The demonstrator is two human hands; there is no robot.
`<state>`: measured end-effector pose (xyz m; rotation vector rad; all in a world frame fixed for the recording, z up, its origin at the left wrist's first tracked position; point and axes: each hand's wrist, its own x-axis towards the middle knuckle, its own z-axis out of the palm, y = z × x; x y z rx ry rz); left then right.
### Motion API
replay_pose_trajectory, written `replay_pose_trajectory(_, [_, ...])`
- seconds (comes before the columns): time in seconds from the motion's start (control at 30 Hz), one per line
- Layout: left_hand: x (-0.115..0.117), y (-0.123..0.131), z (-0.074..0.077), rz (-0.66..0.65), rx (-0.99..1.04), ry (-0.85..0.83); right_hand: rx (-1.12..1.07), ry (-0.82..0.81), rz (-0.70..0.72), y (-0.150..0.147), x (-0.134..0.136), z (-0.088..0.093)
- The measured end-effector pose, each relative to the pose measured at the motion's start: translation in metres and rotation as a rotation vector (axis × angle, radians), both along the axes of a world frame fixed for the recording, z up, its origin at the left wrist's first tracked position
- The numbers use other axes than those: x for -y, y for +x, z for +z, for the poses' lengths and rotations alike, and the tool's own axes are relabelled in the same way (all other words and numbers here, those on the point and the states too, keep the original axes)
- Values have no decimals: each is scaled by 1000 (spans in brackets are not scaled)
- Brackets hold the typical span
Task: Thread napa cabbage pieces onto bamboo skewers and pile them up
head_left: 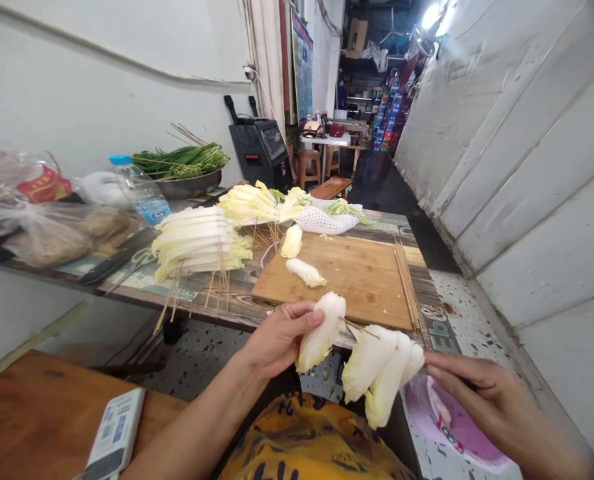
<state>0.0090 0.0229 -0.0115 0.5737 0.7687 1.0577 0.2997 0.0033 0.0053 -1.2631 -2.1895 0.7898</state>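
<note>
Between thumb and fingers, my left hand (289, 337) pinches a pale napa cabbage leaf (323, 331). A thin wooden skewer (359, 327) touches this leaf with its tip. Several cabbage leaves (385, 373) hang threaded along the skewer, bunched toward my right hand (469, 383). My right hand grips the skewer's end beside the last leaf; that end is hidden by the fingers. Two loose cabbage leaves (305, 273) lie on the wooden cutting board (349, 280) just beyond my hands. Bare skewers (407, 283) lie along the board's right edge.
Stacked skewered cabbage (194, 240) sits left of the board, near a knife (114, 257) and a water bottle (144, 193). Skewered greens fill a metal bowl (191, 183) at the back. A pink tub (459, 427) stands on the floor at right. A wooden bench (37, 413) is at lower left.
</note>
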Motion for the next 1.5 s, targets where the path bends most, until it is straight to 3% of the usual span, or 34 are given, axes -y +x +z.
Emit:
replay_pose_trajectory(0.23, [0,4,-2,-5,-21,-3,-23,-144,3,-10,0,5])
replay_pose_trajectory(0.6, [1,4,0,18,-104,65,12,-125,-102,-8,4,-4])
replay_pose_trajectory(0.83, [3,10,-2,-53,-127,45,-83,-214,1,-24,0,1])
replay_pose_trajectory(1.03, [-1,7,-9,44,-178,205,-205,-261,-6,-32,-9,1])
replay_pose_trajectory(1.13, [-4,3,-15,15,-204,251,-305,-294,-82,-36,-18,-7])
replay_pose_trajectory(1.23, [-7,-1,-21,4,-302,252,-373,-285,-166,-40,-29,-19])
replay_pose_trajectory(1.33, [-9,-7,-27,123,-455,247,-419,-257,-200,-43,-37,-28])
replay_pose_trajectory(1.43, [-16,-16,-34,220,-695,316,-454,-259,-234,-42,-39,-32])
replay_pose_trajectory(1.5, [-25,-25,-39,313,-943,447,-470,-275,-261,-40,-39,-33])
